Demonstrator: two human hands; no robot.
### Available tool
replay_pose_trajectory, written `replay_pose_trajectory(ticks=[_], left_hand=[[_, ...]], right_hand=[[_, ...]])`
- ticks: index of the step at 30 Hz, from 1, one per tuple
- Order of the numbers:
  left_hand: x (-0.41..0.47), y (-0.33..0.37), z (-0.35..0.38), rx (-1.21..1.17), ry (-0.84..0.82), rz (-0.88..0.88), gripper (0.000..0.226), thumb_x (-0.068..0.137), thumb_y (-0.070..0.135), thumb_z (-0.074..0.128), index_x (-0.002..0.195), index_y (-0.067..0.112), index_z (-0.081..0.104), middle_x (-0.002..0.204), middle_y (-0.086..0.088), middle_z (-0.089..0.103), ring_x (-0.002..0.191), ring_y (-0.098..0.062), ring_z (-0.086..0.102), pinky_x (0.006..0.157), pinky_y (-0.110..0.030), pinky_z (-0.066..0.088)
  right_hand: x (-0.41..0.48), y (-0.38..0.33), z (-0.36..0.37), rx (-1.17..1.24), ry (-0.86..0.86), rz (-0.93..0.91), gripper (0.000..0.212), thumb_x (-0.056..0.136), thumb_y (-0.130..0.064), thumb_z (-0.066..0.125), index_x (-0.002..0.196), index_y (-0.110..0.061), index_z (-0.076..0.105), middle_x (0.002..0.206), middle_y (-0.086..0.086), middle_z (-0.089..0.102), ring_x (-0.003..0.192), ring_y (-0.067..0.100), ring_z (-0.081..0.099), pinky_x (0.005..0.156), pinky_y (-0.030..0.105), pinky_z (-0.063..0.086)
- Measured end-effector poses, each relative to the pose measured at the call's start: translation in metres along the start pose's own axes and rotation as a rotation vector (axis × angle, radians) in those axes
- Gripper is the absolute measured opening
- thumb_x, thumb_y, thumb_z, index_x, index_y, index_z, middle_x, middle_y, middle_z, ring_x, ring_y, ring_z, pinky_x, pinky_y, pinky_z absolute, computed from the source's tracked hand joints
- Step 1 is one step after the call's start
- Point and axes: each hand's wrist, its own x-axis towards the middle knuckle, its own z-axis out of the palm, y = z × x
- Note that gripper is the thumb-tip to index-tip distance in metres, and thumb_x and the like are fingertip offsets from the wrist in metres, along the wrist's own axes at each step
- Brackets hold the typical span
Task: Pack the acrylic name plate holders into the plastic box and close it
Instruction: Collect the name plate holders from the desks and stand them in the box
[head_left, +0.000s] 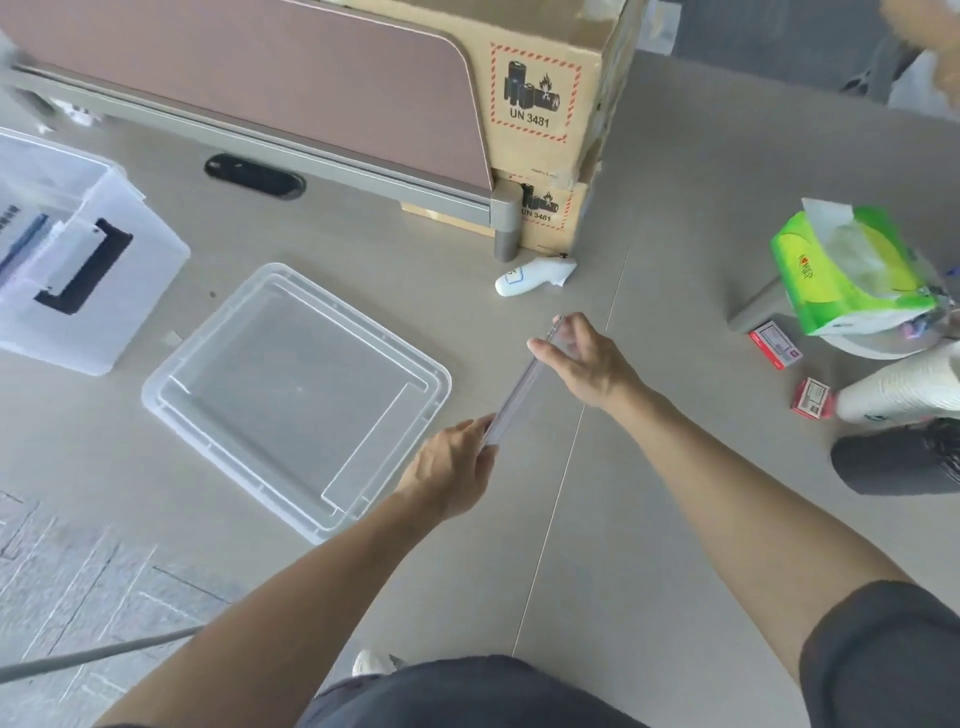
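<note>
A long clear acrylic name plate holder is held above the grey table, slanting from near left to far right. My left hand grips its near end and my right hand pinches its far end. Left of the holder a shallow clear plastic lid lies flat on the table, with a clear acrylic sheet resting along its right side. A translucent plastic box stands open at the far left, with dark and white items inside.
Stacked cardboard boxes and a brown desk divider stand at the back. A small white bottle lies near them. A green tissue pack, small red-and-white boxes, stacked paper cups and a dark object crowd the right.
</note>
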Motion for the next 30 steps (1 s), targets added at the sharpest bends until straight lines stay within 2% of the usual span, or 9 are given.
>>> replay_pose_trajectory(ticks=[6, 10, 15, 19, 21, 25, 28, 30], left_hand=[[-0.052, -0.033, -0.048, -0.065, 0.160, -0.027, 0.029, 0.092, 0.022, 0.049, 0.121, 0.020, 0.056, 0.089, -0.004, 0.064, 0.076, -0.035, 0.059, 0.061, -0.035, 0.045], [-0.090, -0.062, -0.088, -0.121, 0.294, -0.033, 0.009, 0.090, 0.027, 0.045, 0.094, 0.027, 0.053, 0.072, 0.001, 0.057, 0.063, -0.034, 0.054, 0.057, -0.036, 0.047], [-0.131, -0.113, -0.136, -0.159, 0.379, -0.056, 0.016, 0.089, 0.028, 0.044, 0.082, 0.016, 0.050, 0.066, -0.003, 0.056, 0.055, -0.031, 0.051, 0.051, -0.037, 0.045], [-0.174, -0.155, -0.184, -0.199, 0.454, -0.032, 0.017, 0.089, 0.026, 0.045, 0.073, 0.020, 0.041, 0.058, 0.004, 0.044, 0.050, -0.026, 0.040, 0.048, -0.030, 0.032], [-0.196, -0.179, -0.206, -0.201, 0.474, -0.032, 0.017, 0.089, 0.028, 0.045, 0.073, 0.024, 0.039, 0.057, 0.005, 0.042, 0.051, -0.030, 0.042, 0.050, -0.029, 0.030], [-0.236, -0.231, -0.243, -0.149, 0.537, -0.031, 0.011, 0.089, 0.027, 0.046, 0.087, 0.018, 0.052, 0.067, -0.003, 0.057, 0.059, -0.035, 0.056, 0.052, -0.033, 0.040], [-0.260, -0.264, -0.266, -0.170, 0.608, -0.012, 0.001, 0.091, 0.023, 0.049, 0.091, 0.023, 0.049, 0.065, 0.003, 0.051, 0.053, -0.027, 0.047, 0.050, -0.029, 0.034], [-0.269, -0.283, -0.277, -0.182, 0.670, -0.024, 0.004, 0.092, 0.021, 0.050, 0.091, 0.018, 0.054, 0.063, 0.005, 0.050, 0.052, -0.020, 0.040, 0.050, -0.027, 0.029]], right_hand=[[-0.018, -0.084, 0.036, -0.116, -0.049, -0.139, 0.092, 0.065, -0.086, 0.042, 0.131, -0.021, 0.044, 0.135, 0.005, 0.054, 0.121, 0.028, 0.055, 0.096, 0.037, 0.042], [-0.030, -0.152, 0.075, -0.153, -0.050, -0.242, 0.099, 0.066, -0.085, 0.040, 0.138, -0.017, 0.041, 0.138, 0.009, 0.051, 0.122, 0.028, 0.053, 0.092, 0.034, 0.041], [-0.048, -0.231, 0.132, -0.135, -0.023, -0.333, 0.094, 0.071, -0.085, 0.042, 0.144, -0.026, 0.036, 0.145, 0.004, 0.048, 0.131, 0.026, 0.047, 0.102, 0.041, 0.041], [-0.068, -0.295, 0.184, -0.100, -0.011, -0.390, 0.077, 0.088, -0.064, 0.053, 0.148, -0.022, 0.030, 0.149, 0.009, 0.040, 0.133, 0.029, 0.044, 0.093, 0.032, 0.035], [-0.076, -0.325, 0.209, -0.093, -0.024, -0.404, 0.074, 0.088, -0.062, 0.056, 0.146, -0.022, 0.032, 0.150, 0.010, 0.039, 0.133, 0.030, 0.044, 0.092, 0.032, 0.035], [-0.092, -0.382, 0.259, -0.025, -0.043, -0.436, 0.066, 0.087, -0.055, 0.063, 0.140, -0.023, 0.039, 0.139, 0.003, 0.044, 0.127, 0.024, 0.045, 0.095, 0.033, 0.037], [-0.101, -0.423, 0.291, -0.017, -0.038, -0.482, 0.058, 0.086, -0.047, 0.068, 0.133, -0.020, 0.047, 0.122, -0.008, 0.045, 0.121, 0.013, 0.047, 0.091, 0.025, 0.033], [-0.101, -0.449, 0.309, -0.006, -0.042, -0.485, 0.061, 0.082, -0.049, 0.069, 0.130, -0.017, 0.049, 0.120, -0.009, 0.050, 0.115, 0.007, 0.050, 0.088, 0.022, 0.034]])
